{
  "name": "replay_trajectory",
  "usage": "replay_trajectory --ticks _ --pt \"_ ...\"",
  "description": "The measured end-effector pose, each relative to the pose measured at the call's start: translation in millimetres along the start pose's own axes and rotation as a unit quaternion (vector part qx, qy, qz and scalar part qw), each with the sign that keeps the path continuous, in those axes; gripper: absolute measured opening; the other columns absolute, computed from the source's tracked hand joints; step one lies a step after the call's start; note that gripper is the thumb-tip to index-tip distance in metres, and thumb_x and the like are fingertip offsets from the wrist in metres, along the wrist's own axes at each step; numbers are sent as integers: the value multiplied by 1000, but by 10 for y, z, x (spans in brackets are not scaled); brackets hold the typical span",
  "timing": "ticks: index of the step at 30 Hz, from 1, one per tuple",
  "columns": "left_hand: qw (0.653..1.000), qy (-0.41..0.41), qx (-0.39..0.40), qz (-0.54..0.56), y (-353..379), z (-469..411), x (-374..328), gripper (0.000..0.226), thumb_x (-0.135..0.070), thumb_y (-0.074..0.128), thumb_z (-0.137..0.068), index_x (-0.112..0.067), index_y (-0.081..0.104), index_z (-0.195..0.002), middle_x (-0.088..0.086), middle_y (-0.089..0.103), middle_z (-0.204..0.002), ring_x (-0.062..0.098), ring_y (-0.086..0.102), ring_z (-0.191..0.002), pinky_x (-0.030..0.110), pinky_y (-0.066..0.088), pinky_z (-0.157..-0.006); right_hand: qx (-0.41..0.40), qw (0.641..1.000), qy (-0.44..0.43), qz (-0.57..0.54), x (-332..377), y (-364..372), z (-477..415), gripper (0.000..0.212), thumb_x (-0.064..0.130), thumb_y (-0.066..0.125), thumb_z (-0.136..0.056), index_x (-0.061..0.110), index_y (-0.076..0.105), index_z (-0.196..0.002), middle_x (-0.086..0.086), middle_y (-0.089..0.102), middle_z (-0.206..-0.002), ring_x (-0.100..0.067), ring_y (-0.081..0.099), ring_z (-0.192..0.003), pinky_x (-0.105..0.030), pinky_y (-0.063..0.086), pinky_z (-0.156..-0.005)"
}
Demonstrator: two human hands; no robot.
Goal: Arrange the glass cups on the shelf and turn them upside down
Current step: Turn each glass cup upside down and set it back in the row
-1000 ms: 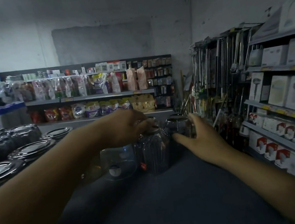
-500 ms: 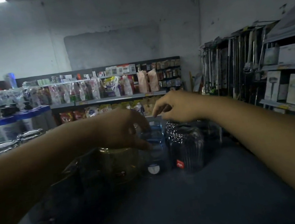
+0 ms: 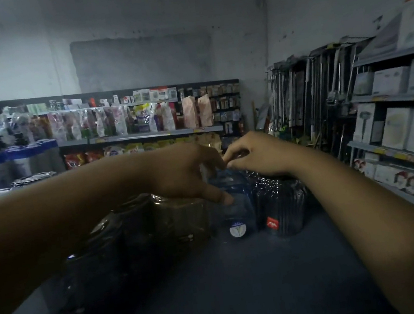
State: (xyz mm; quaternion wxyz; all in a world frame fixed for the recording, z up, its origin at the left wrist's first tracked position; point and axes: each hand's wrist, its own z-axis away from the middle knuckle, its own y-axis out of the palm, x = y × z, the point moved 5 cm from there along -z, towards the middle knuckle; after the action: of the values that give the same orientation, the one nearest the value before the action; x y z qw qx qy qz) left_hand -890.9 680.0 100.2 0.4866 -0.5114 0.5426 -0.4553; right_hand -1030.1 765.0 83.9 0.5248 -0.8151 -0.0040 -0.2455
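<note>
Two glass cups stand side by side on the dark shelf top (image 3: 245, 284). The clear bluish cup (image 3: 237, 213) carries a round white sticker, and the ribbed cup (image 3: 284, 207) to its right has a red one. My left hand (image 3: 189, 172) grips the bluish cup from above, thumb pressed on its front. Over the ribbed cup my right hand (image 3: 256, 157) hovers with fingers curled, fingertips meeting my left fingers. What they pinch is hidden.
A wide glass bowl (image 3: 179, 214) and darker glassware sit left of the cups under my left forearm. Lidded pots and blue-capped bottles (image 3: 15, 162) stand further left. Boxed goods fill the rack (image 3: 409, 128) on the right. Snack shelves (image 3: 144, 133) run along the back.
My right hand left the table beside the cups, rose over the ribbed cup and met my left hand. My left hand shifted from the ribbed cup to the bluish one.
</note>
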Motion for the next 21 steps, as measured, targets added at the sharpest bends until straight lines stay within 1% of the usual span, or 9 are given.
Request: replay_trajectory --ticks 2,4,6,8,11,12,15,18,21 --pt "1000 -2 19 6 -123 31 3 64 -59 65 -85 -27 56 -139 -12 63 -126 7 61 -110 33 51 -95 -3 1000 -7 17 29 -10 -4 15 19 65 -98 23 77 -106 7 70 -103 -2 62 -94 -25 46 -79" --pt "1000 -2 1 -2 -287 77 85 47 -51 58 -93 -24 62 -132 -11 65 -123 4 62 -106 30 52 -91 -7 999 -14 38 55 -13 4 17 19 64 -98 23 77 -108 7 71 -105 -3 63 -95 -22 46 -78" --pt "999 -5 -25 -24 -399 164 225 37 -44 57 -97 -24 66 -127 -9 68 -121 2 63 -103 26 52 -87 -14 998 -21 59 93 -22 34 18 18 64 -98 24 77 -107 8 71 -104 -1 62 -93 -20 45 -76" --pt "999 -20 -20 -36 -396 297 376 37 -42 60 -96 -25 65 -128 -9 68 -121 2 64 -101 29 55 -88 -30 997 -30 61 173 -56 78 20 16 62 -99 26 76 -109 10 69 -105 3 59 -92 -15 43 -73" --pt "999 -40 7 -10 -294 493 501 45 -51 66 -90 -29 65 -129 -16 67 -122 2 65 -105 39 55 -97 -34 997 -50 48 371 -86 105 23 13 59 -100 25 74 -114 13 65 -108 2 58 -95 -11 40 -75" --pt "999 -41 14 5 -262 547 514 46 -53 69 -87 -31 65 -128 -18 67 -121 2 65 -107 39 54 -99 -23 997 -57 47 462 -66 81 24 12 59 -100 24 73 -116 12 67 -111 0 60 -99 -12 43 -78" --pt "998 -51 33 19 -188 622 532 53 -49 79 -80 -31 65 -129 -17 66 -122 3 63 -110 35 53 -99 29 994 -65 86 698 57 -93 25 13 59 -100 23 70 -120 5 68 -121 -9 62 -107 -26 51 -92" --pt "999 -45 30 7 -176 606 547 54 -45 82 -79 -31 65 -129 -14 64 -126 5 62 -111 37 52 -100 57 992 -44 105 807 148 -323 27 13 59 -99 24 69 -122 1 68 -124 -13 64 -110 -35 53 -98" --pt "999 -42 18 3 -177 576 573 54 -50 83 -76 -32 68 -125 -15 65 -126 7 64 -109 37 52 -100 54 992 -28 108 844 196 -443 29 10 58 -98 25 71 -120 -1 69 -126 -15 64 -112 -41 53 -101"
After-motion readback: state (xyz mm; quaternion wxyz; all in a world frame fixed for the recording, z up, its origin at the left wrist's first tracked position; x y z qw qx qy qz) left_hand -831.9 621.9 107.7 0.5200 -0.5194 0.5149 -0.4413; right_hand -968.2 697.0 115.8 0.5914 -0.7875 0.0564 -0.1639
